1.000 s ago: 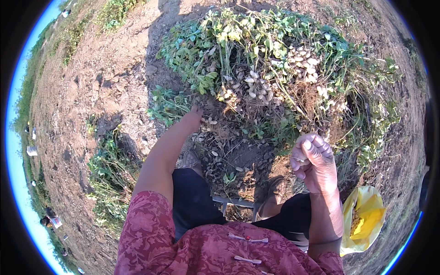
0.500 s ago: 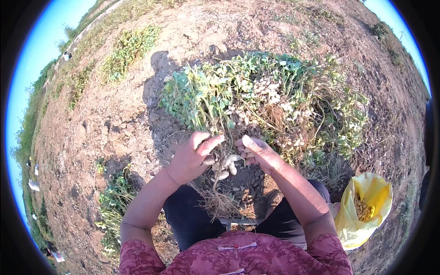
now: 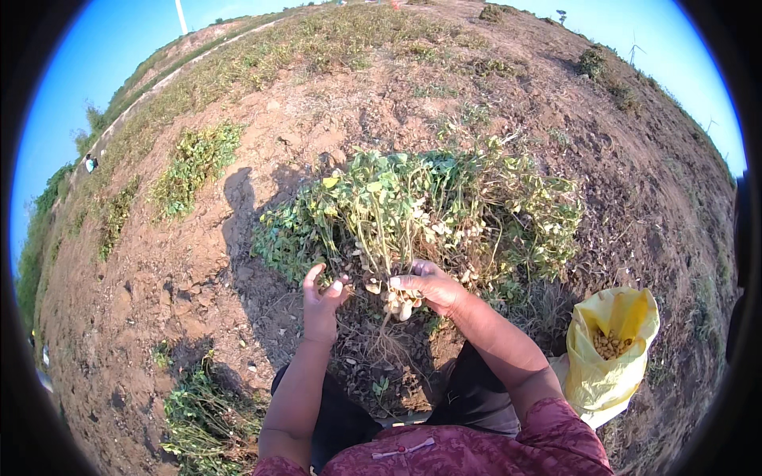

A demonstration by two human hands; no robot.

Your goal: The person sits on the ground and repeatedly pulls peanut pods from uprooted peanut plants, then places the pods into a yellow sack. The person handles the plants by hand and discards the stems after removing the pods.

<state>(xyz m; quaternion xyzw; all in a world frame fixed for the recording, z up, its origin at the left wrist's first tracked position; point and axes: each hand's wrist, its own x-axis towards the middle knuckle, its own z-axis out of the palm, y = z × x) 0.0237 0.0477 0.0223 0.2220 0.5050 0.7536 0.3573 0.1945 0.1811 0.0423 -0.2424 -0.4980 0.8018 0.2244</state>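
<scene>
My right hand is closed around the lower stems of an uprooted peanut plant. Pale pods cluster just under its thumb, and thin roots trail below them. To the left of these pods, my left hand is raised with thumb and forefinger apart; its other fingers are partly hidden and nothing shows in its grasp. Beyond both hands lies a heap of pulled peanut plants, with more pods among the stems.
A yellow bag with peanuts inside stands open at my right. Another leafy pile lies near my left side. Farther off, a green clump grows from the dry brown soil.
My left hand has come off the plant and moved slightly left and nearer. My right hand now grips the stems beside the pods. The whole view has tilted up, showing more field.
</scene>
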